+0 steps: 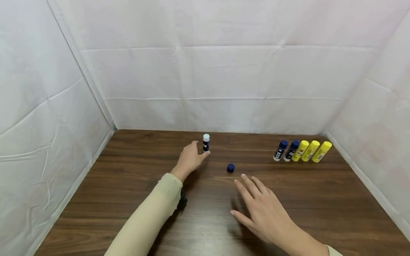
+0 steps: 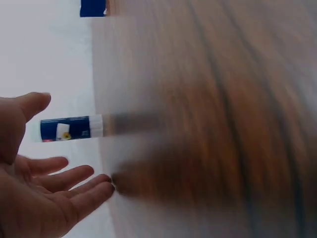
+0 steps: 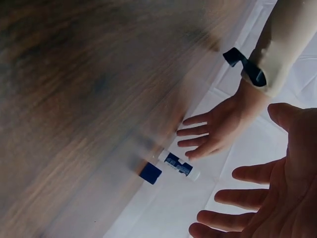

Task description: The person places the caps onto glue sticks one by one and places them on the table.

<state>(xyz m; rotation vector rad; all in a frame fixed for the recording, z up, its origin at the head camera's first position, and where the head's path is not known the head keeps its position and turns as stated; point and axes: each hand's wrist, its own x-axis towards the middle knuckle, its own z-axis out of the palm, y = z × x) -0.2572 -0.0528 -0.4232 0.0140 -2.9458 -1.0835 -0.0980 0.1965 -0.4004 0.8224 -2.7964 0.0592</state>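
An uncapped glue stick (image 1: 206,143), dark blue with a white top, stands upright toward the back of the table. My left hand (image 1: 190,158) is beside it, thumb and fingers spread to either side. In the left wrist view, gaps show between this glue stick (image 2: 72,128) and the fingers. A dark blue cap (image 1: 230,168) sits on the table, nearer to me and to the right. My right hand (image 1: 264,209) is held over the table just in front of the cap, palm down with fingers extended and nothing in it.
At the back right, two blue glue sticks (image 1: 280,150) and three yellow glue sticks (image 1: 310,151) stand in a row. White cloth walls (image 1: 224,74) enclose the wooden table (image 1: 105,199) at the back and sides. A black strap (image 3: 250,69) is on the left wrist.
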